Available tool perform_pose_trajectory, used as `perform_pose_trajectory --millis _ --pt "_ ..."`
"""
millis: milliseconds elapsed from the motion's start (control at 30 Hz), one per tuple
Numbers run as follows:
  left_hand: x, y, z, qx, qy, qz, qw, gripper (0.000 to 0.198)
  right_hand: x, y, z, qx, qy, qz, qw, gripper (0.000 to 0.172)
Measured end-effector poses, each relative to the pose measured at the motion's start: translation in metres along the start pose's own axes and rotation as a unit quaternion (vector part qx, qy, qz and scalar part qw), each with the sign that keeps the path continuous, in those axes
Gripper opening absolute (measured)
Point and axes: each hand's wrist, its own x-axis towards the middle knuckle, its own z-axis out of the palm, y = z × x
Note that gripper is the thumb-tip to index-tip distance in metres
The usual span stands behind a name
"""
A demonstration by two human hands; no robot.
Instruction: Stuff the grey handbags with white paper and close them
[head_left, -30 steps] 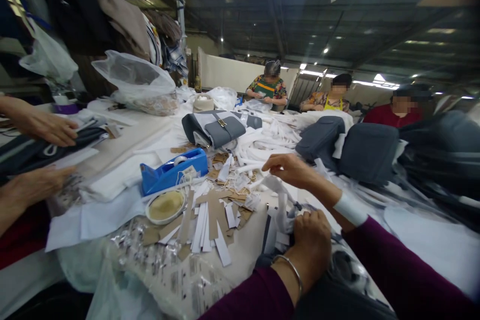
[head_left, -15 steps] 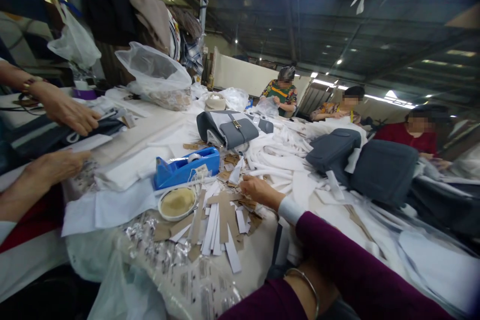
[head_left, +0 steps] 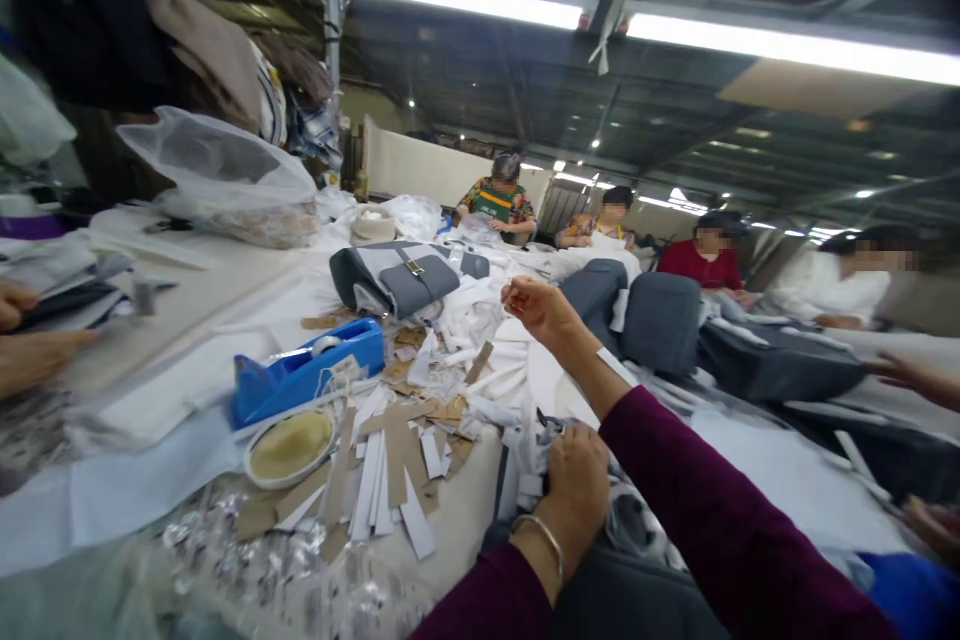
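Up above the strewn white straps [head_left: 525, 320], the right hand [head_left: 536, 305] is raised with fingers curled, whether pinching anything I cannot tell. Lower down, the left hand [head_left: 574, 465] grips a bunch of white paper wrapping [head_left: 536, 425] near the cardboard strips [head_left: 401, 445] and blue tape dispenser [head_left: 304, 375].

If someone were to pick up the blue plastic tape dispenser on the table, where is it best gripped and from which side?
Grip the blue plastic tape dispenser across its long, low middle, coming from above. Its sides look flat and parallel, and its top is open to reach. The round shallow dish crowds its near side, and paper strips lie about it.
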Motion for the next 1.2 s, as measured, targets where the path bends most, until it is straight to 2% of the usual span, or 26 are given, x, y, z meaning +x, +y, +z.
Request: perform_pose_trajectory --millis 133,233,300,367,433,533,633,767,833,1033,1200 --pt "0.004 -0.001 -0.01 -0.056 0.027 0.015 0.998 0.03 -0.034 -0.044 -0.039 -0.058 0.019 -0.041 0.997 0.015" --pt "0.009 -0.003 -0.016 -0.147 0.075 0.017 0.986 0.028 -0.073 -0.071 -0.068 -0.031 0.034 -0.053 0.998 0.015" --pt "0.013 -0.004 -0.019 -0.228 0.124 0.006 0.966 0.024 -0.102 -0.084 -0.085 -0.001 0.049 -0.05 0.998 0.016" --pt "0.016 -0.003 -0.023 -0.325 0.164 -0.009 0.931 0.015 -0.131 -0.09 -0.097 0.019 0.062 -0.036 0.997 0.017" --pt "0.016 0.0 -0.03 -0.413 0.176 -0.001 0.894 0.022 -0.157 -0.089 -0.106 0.031 0.069 -0.027 0.997 0.017" --pt "0.013 0.008 -0.04 -0.483 0.13 0.072 0.863 0.036 -0.183 -0.078 -0.114 0.057 0.06 -0.005 0.997 0.018" --pt "0.01 0.013 -0.043 -0.494 0.035 0.132 0.859 0.036 -0.198 -0.06 -0.12 0.096 0.067 0.026 0.993 0.019" --pt "0.008 0.015 -0.038 -0.465 -0.034 0.14 0.874 0.02 -0.206 -0.045 -0.124 0.138 0.086 0.027 0.986 0.022" --pt "0.008 0.016 -0.035 -0.478 -0.053 0.126 0.868 0.018 -0.208 -0.044 -0.124 0.138 0.088 0.021 0.986 0.023" --pt "0.011 0.018 -0.038 -0.605 -0.085 0.064 0.789 0.016 -0.214 -0.051 -0.121 0.14 0.022 -0.046 0.989 0.021" --pt "0.011 0.019 -0.044 -0.696 -0.142 -0.005 0.704 0.028 -0.215 -0.053 -0.12 0.149 -0.036 -0.082 0.985 0.023"
